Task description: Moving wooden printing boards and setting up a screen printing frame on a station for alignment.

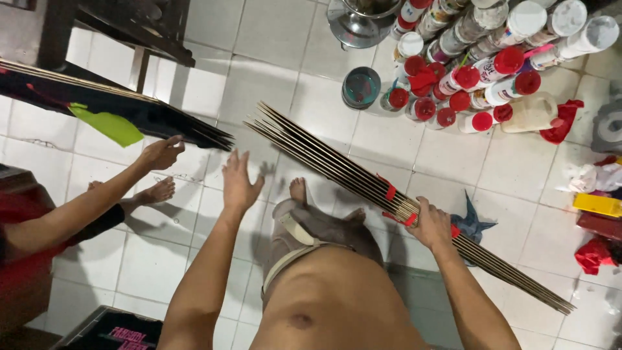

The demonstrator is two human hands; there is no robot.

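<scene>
A bundle of thin flat boards point(337, 165) is gripped edge-up by the right hand point(429, 223), whose fingers are closed around the stack near its middle, where red tape tabs point(391, 192) are seen. The left hand point(240, 185) is held open with spread fingers, empty, at about 9 o'clock from the bundle and apart from it. The bundle is carried above the white tiled floor point(311, 110), in front of the person's body.

The long axis of the bundle runs from about 10 o'clock to about 4 o'clock in the view; the far end is pointed toward the upper left and the near end passes beyond the right forearm toward the lower right. At the far end the boards are fanned slightly.

At 9 o'clock, a second stack of dark boards point(116, 107) with a green paper piece point(107, 123) is touched by another person's hand point(162, 152), at its tip. At 1 o'clock, a cluster of spray cans point(479, 65) with red and white caps is lying on the floor.

To handle the bundle well, it is judged that the open hand should be brought under the far half, so that the long stack is supported at two places and the boards are not allowed to slide or fan out further.
</scene>
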